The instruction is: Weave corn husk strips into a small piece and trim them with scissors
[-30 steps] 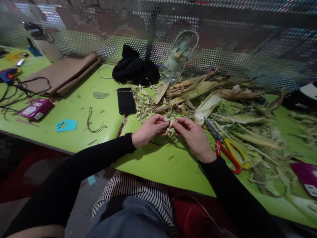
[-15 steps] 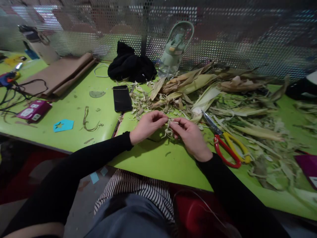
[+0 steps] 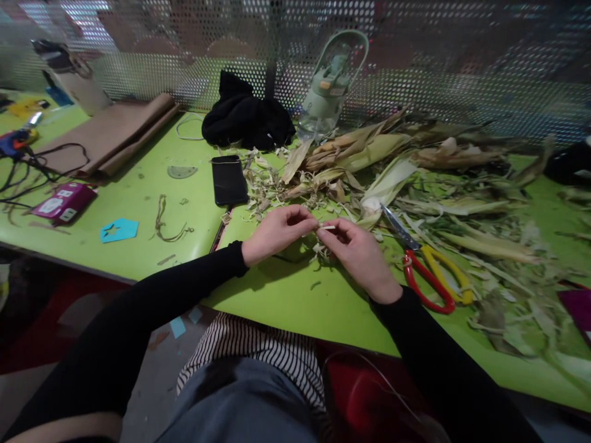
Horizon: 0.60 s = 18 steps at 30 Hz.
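Note:
Close together above the green table's front part, both hands pinch at a small, pale strip of corn husk. My left hand has thumb and forefinger pressed together at the strip's left end. My right hand grips it between thumb and fingertips, and a short pale end shows there. Curled husk scraps hang or lie just below the fingers; which, I cannot tell. Right of my right hand lie scissors with one red and one yellow handle. Behind them spreads a heap of dry corn husks.
A black phone lies left of the husk scraps. Farther back are a black cloth and a green water bottle. On the left sit a purple power strip, a blue paper tag, twisted cord and brown paper.
A pale strip end now shows more plainly at my right fingertips. Both hands stay close together, with only slight finger movement. The camera view has shifted a little.

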Motion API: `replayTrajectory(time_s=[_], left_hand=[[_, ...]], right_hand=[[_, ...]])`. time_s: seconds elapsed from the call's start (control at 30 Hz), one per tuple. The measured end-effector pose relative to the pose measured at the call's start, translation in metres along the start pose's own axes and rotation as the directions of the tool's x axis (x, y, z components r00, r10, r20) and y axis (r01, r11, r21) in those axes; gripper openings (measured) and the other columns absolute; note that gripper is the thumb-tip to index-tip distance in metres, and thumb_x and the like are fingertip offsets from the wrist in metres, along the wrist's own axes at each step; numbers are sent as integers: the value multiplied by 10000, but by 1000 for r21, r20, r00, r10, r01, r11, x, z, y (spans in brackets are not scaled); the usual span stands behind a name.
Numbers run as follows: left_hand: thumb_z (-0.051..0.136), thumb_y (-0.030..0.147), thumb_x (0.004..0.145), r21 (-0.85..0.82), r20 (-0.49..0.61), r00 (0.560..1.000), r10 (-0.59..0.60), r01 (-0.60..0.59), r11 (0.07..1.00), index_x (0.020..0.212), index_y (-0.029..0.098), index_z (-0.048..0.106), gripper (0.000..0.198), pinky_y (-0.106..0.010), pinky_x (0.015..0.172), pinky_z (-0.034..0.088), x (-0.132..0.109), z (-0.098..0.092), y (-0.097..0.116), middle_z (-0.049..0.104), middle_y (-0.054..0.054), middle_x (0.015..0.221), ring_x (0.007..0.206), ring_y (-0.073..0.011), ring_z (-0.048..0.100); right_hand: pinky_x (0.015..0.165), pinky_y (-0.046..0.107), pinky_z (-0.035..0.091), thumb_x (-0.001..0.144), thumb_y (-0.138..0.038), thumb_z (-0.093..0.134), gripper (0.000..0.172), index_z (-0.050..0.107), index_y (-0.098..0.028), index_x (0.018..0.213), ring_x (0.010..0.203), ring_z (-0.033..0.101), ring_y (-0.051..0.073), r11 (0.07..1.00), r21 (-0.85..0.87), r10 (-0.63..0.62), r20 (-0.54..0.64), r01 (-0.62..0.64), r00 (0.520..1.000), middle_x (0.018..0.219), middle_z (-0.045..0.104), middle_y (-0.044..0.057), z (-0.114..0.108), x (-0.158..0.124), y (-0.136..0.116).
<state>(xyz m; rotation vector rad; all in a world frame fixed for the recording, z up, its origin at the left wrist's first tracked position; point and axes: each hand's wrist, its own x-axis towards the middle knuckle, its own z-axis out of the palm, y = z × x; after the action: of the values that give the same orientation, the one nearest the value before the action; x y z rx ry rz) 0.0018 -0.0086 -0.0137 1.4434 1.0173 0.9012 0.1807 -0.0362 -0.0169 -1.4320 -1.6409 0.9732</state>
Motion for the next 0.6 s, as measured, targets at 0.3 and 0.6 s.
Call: replayTrajectory(time_s=[0.3,0.6], left_hand=[[673,191,862,-275,145,940,-308,337,900,760,124,616,135,-212,579,364,1,-1,6,526,43,629,565,-47,462],[625,237,922,-327,202,934,-295,348,879,808,137,586,157,-197,611,417,2,-4,5,559,33,710,601,-40,510]], right_hand=[[674,338,486,890,-432,641,262,711,-189,958,725,639,196,982,-133,-130,40,134,991,876,730,62,2,-5,1],[633,312,485,790,-515,753,337,706,-193,878,668,595,161,999,53,12,31,-13,999,793,701,35,0,1,3]])
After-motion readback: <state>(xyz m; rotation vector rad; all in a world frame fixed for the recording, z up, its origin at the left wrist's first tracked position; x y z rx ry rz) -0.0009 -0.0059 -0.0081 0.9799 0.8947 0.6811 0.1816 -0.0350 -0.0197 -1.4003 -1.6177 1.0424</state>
